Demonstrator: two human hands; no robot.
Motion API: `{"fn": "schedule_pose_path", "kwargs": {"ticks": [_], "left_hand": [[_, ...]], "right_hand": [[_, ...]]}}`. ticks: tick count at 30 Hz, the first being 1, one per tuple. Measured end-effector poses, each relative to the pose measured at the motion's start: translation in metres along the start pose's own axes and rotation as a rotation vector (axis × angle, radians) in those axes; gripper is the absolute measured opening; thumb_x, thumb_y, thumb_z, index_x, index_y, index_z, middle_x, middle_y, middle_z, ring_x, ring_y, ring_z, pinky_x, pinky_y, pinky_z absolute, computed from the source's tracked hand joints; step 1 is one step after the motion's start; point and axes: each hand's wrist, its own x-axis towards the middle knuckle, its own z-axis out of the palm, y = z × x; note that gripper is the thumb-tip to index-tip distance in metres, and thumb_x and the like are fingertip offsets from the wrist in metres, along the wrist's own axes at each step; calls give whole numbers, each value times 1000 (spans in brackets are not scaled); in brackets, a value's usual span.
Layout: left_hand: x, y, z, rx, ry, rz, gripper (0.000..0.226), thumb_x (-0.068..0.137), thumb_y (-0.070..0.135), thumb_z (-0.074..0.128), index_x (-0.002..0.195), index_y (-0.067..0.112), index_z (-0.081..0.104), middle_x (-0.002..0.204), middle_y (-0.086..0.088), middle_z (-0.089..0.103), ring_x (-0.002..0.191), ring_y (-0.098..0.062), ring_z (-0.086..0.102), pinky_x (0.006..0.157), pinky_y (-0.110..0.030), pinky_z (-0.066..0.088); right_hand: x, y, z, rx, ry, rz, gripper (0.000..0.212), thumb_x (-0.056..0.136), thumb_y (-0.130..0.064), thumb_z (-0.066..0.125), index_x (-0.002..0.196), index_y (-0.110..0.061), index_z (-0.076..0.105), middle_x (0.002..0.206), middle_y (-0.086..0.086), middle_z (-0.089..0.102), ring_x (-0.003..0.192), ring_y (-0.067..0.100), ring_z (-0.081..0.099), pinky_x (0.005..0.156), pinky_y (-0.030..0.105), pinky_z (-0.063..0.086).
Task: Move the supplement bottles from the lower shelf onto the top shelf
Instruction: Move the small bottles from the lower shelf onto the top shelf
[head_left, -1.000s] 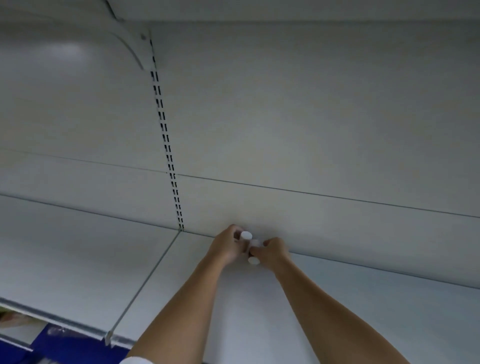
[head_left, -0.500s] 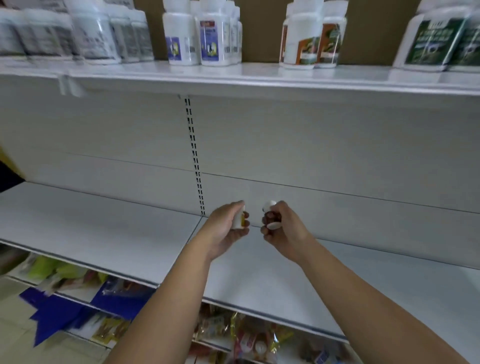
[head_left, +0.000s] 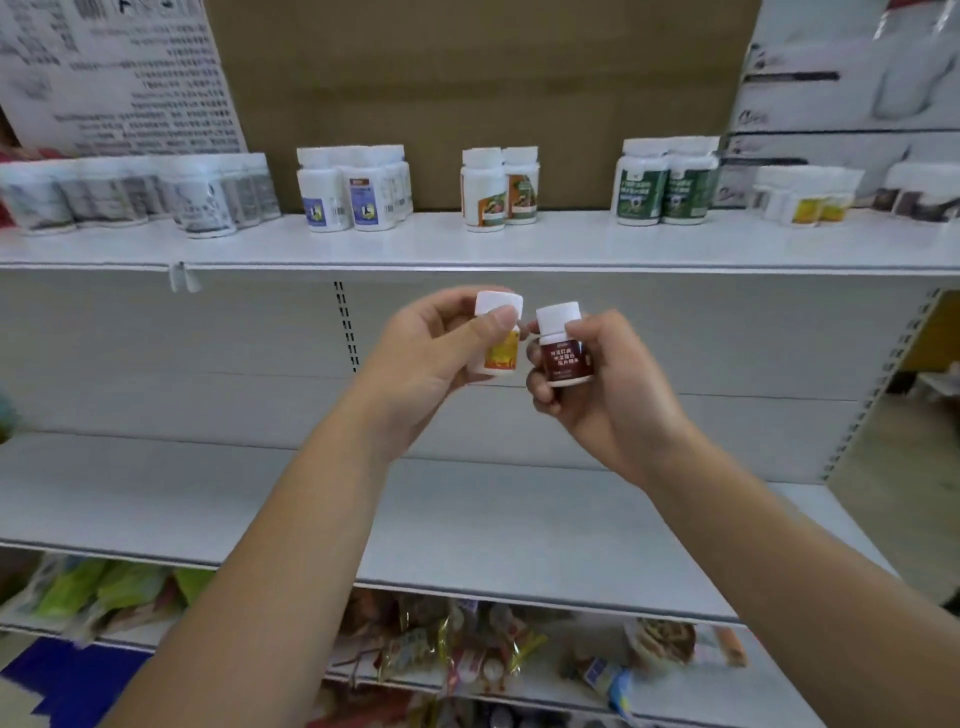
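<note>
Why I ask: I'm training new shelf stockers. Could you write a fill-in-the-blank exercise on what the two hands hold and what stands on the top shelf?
1. The left hand grips the first bottle, whose label is mostly ____.
2. The right hand grips the second bottle, whose label is dark red and whose cap is ____.
3. On the top shelf, the orange-labelled pair stands between a blue-labelled group and a ____-labelled pair.

Missing words: yellow; white; green.
</note>
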Motion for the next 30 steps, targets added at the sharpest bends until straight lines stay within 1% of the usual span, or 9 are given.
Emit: {"fn": "schedule_pose_path", "kwargs": {"ticks": [5,10,12,14,18,21,23,26,30], "left_hand": [[13,33,39,29,-77,82,34,69,26,71,102,18,69,92,-3,71,82,-14,66,79,-30,54],[44,47,84,166,-100,130,40,64,34,74,102,22,71,95,0,75,91,-16,71,83,-35,56],[60,51,107,241,-110,150,45,60,38,75,103,23,71,96,0,76,94,-18,72,88,-37,55],[78,52,131,295,-123,177,42,60,39,78,100,24,73,97,-1,76,96,-20,72,93,-40,54],[115,49,177,380,-162,218,37,64,33,86,97,24,74,99,-3,76,97,-22,71,92,-43,55],[140,47,207,436,-195,218,38,59,33,80,96,24,73,97,3,76,93,-17,72,87,-36,58],[157,44,224,478,-226,183,31,66,24,80,96,24,72,92,8,76,86,-9,72,77,-24,58],[183,36,245,638,-255,135,28,79,17,78,104,23,70,92,5,72,73,2,68,61,-6,49],[211,25,262,765,-237,92,38,79,16,79,114,19,67,98,-3,69,78,-7,65,61,-9,51]], "right_hand": [[-21,-63,-25,-73,43,-155,26,74,-24,47,92,-9,58,72,7,48,54,19,44,56,29,32],[-30,-115,-71,-199,172,-226,11,93,-11,43,85,-9,51,75,7,48,56,21,51,55,30,39],[-33,-135,-98,-319,176,-286,17,93,-11,48,82,-15,60,70,1,60,66,21,59,63,32,46],[-36,-157,-130,-457,144,-343,10,85,-19,57,83,-21,66,74,-4,68,78,19,63,78,37,49],[-35,-201,-195,-718,209,-355,16,83,-26,65,99,-21,66,90,-2,73,90,18,70,102,52,44],[-28,-224,-237,-836,248,-321,20,90,-20,64,109,-25,61,93,-1,73,90,19,71,101,49,47],[-22,-235,-258,-1002,256,-286,30,89,-20,65,117,-29,57,98,4,72,90,20,71,97,42,50],[-14,-247,-281,-1245,240,-220,32,87,-25,67,116,-34,57,95,-1,68,89,18,68,88,32,52],[-5,-258,-303,-1343,248,-194,34,84,-26,71,115,-30,59,97,-6,65,88,15,67,89,31,51]]}}
